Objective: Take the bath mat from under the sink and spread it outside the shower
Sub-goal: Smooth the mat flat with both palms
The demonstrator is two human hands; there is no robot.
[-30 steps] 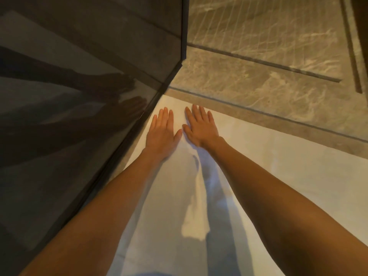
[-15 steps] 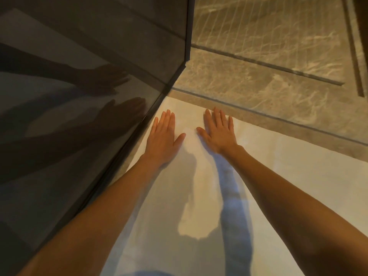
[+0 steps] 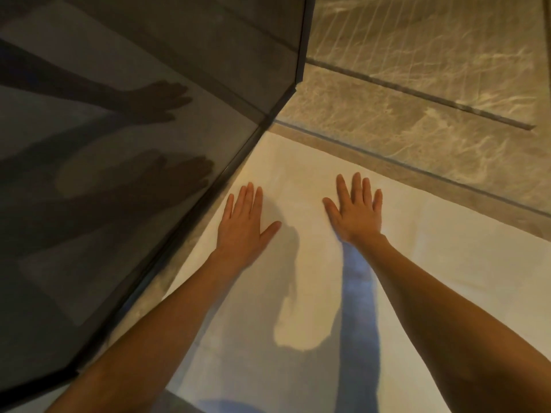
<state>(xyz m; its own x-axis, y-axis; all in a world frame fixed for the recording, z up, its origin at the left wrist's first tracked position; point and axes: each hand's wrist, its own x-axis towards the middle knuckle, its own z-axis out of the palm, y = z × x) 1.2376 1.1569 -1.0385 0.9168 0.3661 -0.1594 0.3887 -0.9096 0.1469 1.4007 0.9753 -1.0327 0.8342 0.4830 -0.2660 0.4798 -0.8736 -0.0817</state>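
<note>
A white bath mat [image 3: 432, 263] lies flat on the floor, its far edge running along a stone threshold strip [image 3: 417, 177] and its left edge close to a dark glass panel [image 3: 134, 204]. My left hand [image 3: 243, 226] rests palm down on the mat near its far left corner, fingers straight and together. My right hand [image 3: 356, 211] also lies flat on the mat, a hand's width to the right, fingers slightly spread. Neither hand grips anything. My forearms hide part of the mat's near area.
The dark glass panel stands upright at the left and reflects my arms. Its metal edge [image 3: 301, 40] ends above the mat's corner. Beyond the threshold lies veined marble shower floor [image 3: 417, 99] with a long slot drain [image 3: 447, 107].
My two hands were side by side and touching. The right hand has slid to the right across the mat, away from the left hand, which stays near the corner.
</note>
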